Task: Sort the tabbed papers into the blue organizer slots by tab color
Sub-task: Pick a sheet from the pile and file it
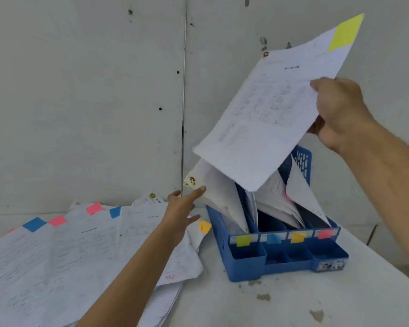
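My right hand (338, 112) grips the right edge of a white printed sheet (267, 119) with a yellow tab (345, 33) at its top corner. The sheet hangs tilted, its lower corner just above the blue organizer (246, 263). The organizer's slots carry yellow (243, 240), blue (273, 238), orange (297, 237) and pink (325, 234) labels, and papers stand in them. My left hand (182, 208) reaches with straight fingers and touches the leaning papers (220, 197) in the leftmost slot.
A loose pile of tabbed papers (80, 251) lies on the white table (293, 303) at left, showing pink, blue and orange tabs. A grey wall stands close behind. The table's right edge runs diagonally past the organizer.
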